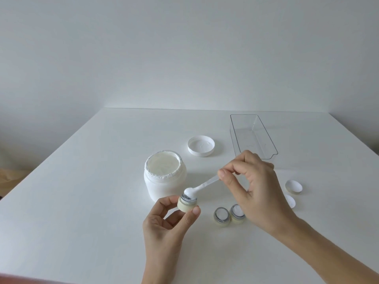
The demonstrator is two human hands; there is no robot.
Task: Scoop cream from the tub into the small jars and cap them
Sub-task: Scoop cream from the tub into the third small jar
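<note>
The white cream tub (164, 179) stands open on the table, full of cream. My left hand (166, 224) holds a small cream-coloured jar (187, 203) just in front of the tub, tilted toward me. My right hand (254, 185) pinches a small white spatula (202, 186) whose tip, loaded with cream, rests on the jar's mouth. Two more small jars (221, 217) (238, 213) stand uncapped on the table under my right wrist. Two small caps (293, 186) (290, 200) lie upside down to the right, one partly hidden by my hand.
The tub's white lid (201, 145) lies upside down behind the tub. A clear plastic tray (253, 136) sits at the back right. The white table (82, 191) meets a pale wall at its far edge.
</note>
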